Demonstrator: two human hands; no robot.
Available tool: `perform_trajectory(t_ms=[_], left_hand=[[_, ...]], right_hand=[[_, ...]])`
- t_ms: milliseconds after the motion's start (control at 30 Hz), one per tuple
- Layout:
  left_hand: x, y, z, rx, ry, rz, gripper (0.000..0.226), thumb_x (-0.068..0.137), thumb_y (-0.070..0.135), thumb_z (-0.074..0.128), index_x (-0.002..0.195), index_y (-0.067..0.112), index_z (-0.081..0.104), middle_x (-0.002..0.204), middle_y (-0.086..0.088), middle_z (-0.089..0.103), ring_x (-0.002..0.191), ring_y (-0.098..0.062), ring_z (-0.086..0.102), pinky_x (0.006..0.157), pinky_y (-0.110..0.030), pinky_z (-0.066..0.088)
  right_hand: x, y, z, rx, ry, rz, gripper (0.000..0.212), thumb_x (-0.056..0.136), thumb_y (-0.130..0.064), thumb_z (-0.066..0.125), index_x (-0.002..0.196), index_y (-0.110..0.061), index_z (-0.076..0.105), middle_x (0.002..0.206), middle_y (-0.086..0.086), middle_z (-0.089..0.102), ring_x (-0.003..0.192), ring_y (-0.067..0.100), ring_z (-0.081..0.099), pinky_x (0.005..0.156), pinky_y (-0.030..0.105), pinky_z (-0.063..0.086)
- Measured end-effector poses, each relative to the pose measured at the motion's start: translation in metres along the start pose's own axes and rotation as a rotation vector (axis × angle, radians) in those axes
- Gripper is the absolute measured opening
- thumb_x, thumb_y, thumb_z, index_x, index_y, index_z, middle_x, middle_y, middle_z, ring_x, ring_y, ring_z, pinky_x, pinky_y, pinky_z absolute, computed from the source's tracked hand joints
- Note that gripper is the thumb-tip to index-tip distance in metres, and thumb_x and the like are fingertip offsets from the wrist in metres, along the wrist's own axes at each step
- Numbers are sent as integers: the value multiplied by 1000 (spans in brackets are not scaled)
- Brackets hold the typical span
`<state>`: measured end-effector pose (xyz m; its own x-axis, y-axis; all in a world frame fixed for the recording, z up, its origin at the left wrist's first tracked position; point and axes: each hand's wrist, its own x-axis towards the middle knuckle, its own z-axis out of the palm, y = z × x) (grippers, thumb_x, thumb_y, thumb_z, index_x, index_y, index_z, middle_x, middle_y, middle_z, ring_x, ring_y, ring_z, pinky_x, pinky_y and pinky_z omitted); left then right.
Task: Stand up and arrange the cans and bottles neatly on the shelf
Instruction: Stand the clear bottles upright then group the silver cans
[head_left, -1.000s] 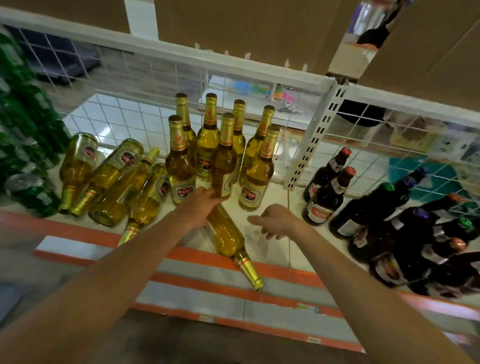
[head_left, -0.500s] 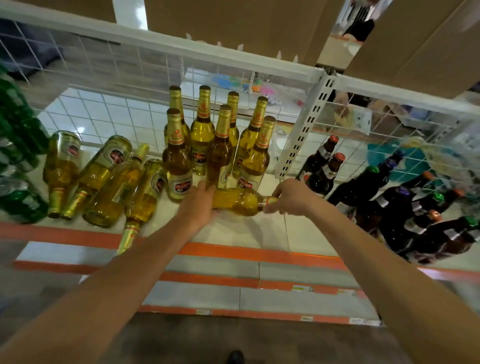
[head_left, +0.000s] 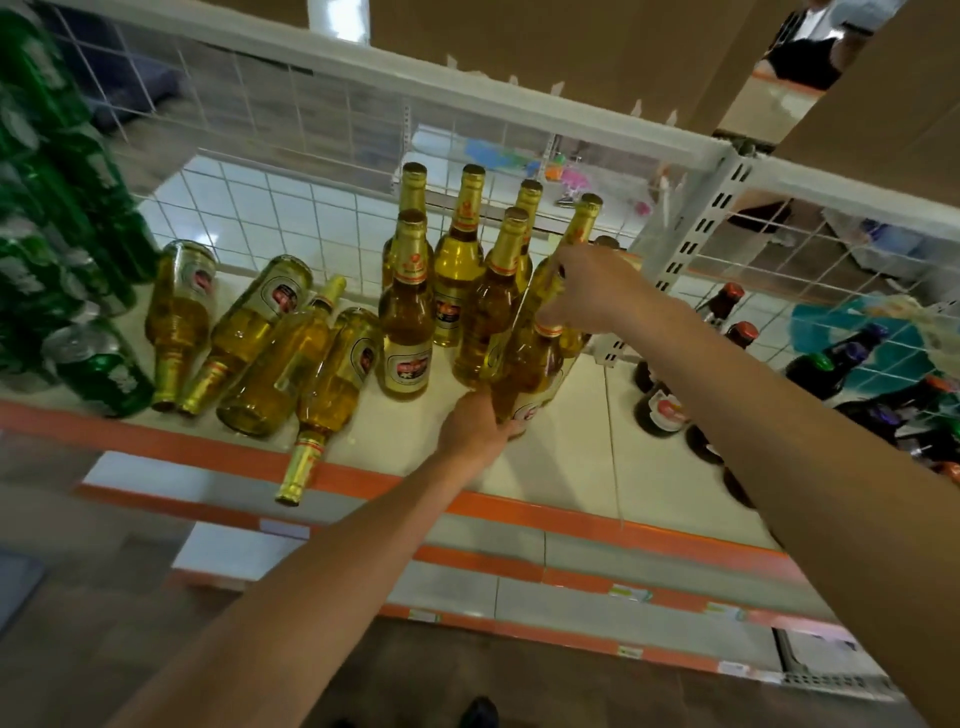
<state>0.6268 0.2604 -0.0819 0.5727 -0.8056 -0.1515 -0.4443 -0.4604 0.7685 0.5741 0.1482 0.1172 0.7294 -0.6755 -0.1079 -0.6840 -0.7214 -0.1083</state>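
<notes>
You hold the golden bottle (head_left: 527, 371) nearly upright, leaning a little to the right, not far from the front edge of the shelf (head_left: 561, 457). Your right hand (head_left: 592, 291) is closed around its neck from above and hides the cap. Your left hand (head_left: 472, 428) is curled around its base on the front side. I cannot tell if the base already touches the shelf. The bottle is just in front of the standing bottles (head_left: 410, 312), at the right front of that group and touching it or almost. These stand close together toward the back edge, all with gold foil on the neck. To the left of them are four lying bottles (head_left: 260, 343) of the same kind, side by side. The nearest one (head_left: 332, 395) has its neck out over the front edge, across the orange strip (head_left: 519, 506). Further left, at the left end of the shelf, the green cans (head_left: 98, 364) are piled, some on their sides. To the right the dark bottles (head_left: 660, 410) are partly behind your right arm, a few upright and others lying toward the right end. A white wire grid (head_left: 291, 218) closes the back edge of the shelf.
</notes>
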Motion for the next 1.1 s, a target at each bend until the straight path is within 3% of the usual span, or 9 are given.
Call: perform_trajectory(t_ms=[100, 233, 300, 433, 533, 633, 800, 967, 1100], left_hand=[[-6, -9, -24, 81, -38, 65, 37, 93, 28, 65, 128, 17, 60, 114, -6, 69, 104, -25, 66, 85, -37, 53], [-19, -23, -73, 125, 31, 131, 26, 97, 23, 60, 120, 15, 68, 111, -4, 71, 94, -18, 67, 76, -28, 51], [-26, -36, -103, 164, 106, 135, 27, 97, 22, 58, 120, 14, 68, 110, -4, 72, 93, -18, 67, 72, -25, 48], [-38, -74, -156, 286, 230, 44, 21, 99, 21, 53, 112, 17, 69, 91, 1, 68, 79, -17, 63, 58, -24, 40], [-42, -105, -179, 366, 228, -32, 25, 98, 18, 54, 118, 20, 69, 107, -4, 71, 93, -24, 66, 71, -31, 50], [-40, -125, -188, 414, 119, 3, 28, 96, 14, 58, 122, 19, 68, 123, -7, 67, 108, -27, 65, 90, -40, 53], [-31, -132, -198, 552, 33, 106, 35, 96, 9, 53, 126, 23, 66, 125, -6, 66, 109, -25, 64, 93, -41, 53], [-26, -136, -199, 600, -40, 157, 49, 94, 6, 56, 137, 28, 55, 135, -5, 59, 118, -26, 59, 98, -44, 50], [-24, -133, -186, 637, -56, 212, 65, 93, 3, 56, 150, 28, 38, 148, -4, 44, 130, -28, 49, 101, -42, 47]], right_hand=[[-3, -6, -4, -118, -18, 7, 30, 82, -25, 72, 107, -13, 62, 103, 8, 63, 91, 27, 60, 70, 36, 49], [-12, -35, 7, -245, 370, -156, 20, 91, -25, 61, 109, -15, 65, 108, 8, 64, 105, 31, 59, 88, 44, 47], [-20, -61, 19, -119, 473, -251, 14, 92, -20, 58, 103, -16, 66, 105, 7, 65, 99, 29, 61, 84, 42, 50], [-27, -107, 83, 250, 71, -99, 12, 90, -24, 60, 96, -17, 68, 91, 1, 69, 84, 23, 67, 69, 38, 57], [-38, -141, 153, 550, -225, 79, 18, 87, -28, 66, 87, -10, 70, 80, 6, 73, 73, 22, 71, 72, 41, 60], [-54, -174, 211, 851, -362, 287, 30, 83, -34, 72, 75, -5, 67, 75, 12, 71, 66, 23, 67, 67, 36, 55], [-61, -217, 252, 1373, -382, 590, 24, 84, -24, 77, 84, -6, 61, 87, 13, 66, 73, 23, 65, 64, 36, 58], [-63, -208, 255, 1271, -283, 543, 24, 82, -19, 77, 90, 0, 65, 88, 18, 69, 71, 28, 69, 55, 33, 58], [-69, -170, 227, 1029, -296, 440, 36, 74, -25, 82, 93, 1, 67, 91, 19, 72, 75, 30, 74, 65, 45, 63]])
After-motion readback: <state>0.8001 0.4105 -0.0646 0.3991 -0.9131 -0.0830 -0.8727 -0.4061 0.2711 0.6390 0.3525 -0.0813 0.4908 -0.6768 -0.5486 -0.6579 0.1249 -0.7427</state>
